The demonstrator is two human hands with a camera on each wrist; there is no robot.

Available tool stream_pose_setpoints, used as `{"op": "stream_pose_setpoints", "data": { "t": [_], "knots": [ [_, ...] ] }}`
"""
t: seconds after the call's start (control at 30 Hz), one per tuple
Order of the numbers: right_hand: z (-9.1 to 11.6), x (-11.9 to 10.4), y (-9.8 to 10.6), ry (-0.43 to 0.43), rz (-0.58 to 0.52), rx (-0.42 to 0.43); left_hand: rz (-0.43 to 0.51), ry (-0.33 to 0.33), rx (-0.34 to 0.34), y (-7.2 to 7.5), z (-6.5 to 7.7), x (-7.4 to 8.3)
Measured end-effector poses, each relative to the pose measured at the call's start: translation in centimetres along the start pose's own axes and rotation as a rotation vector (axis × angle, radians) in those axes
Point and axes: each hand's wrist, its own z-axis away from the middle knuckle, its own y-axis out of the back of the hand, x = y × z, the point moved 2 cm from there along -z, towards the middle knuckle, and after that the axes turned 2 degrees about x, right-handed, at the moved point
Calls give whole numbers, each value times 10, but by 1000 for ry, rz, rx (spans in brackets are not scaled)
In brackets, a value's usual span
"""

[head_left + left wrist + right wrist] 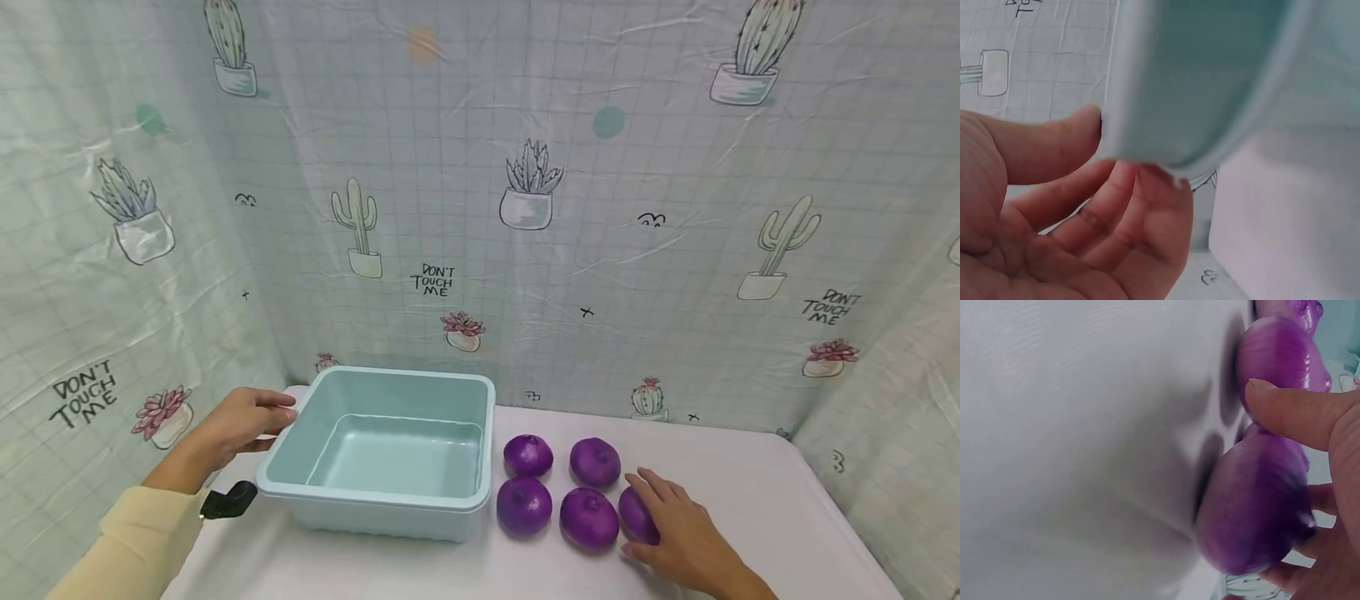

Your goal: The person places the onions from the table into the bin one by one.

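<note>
Pale-blue rectangular plastic basin [382,518]: left hand [243,423] gripped rim. Glossy round purple onion [636,515]: right hand [678,533] spanned it, fingers wide; closing risked rolling adjacent onion [589,520].

Just behind the white worktop [735,458] hangs a pale grey-green sheet [585,267] with faint grid lines and shallow creases; the same patterned covering flanks the worktop on its left and right. Above the worktop's far edge, the print shows potted cacti [778,246], pink succulents [462,331], coloured dots [608,122] and the lettering "DON'T TOUCH ME" [432,280]. The worktop's far right corner is rounded, and soft shadows lie across its surface.
</note>
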Motion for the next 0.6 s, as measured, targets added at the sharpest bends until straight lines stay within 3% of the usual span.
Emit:
{"op": "stream_pose_setpoints", "data": {
  "t": [0.27,0.6],
  "knots": [
    [-1,15,-7,-50,-123,-16,33,40,-39,2,-5,-5],
    [-4,20,-3,-78,-179,4,69,78,-42,1,-4,-6]
  ]
}}
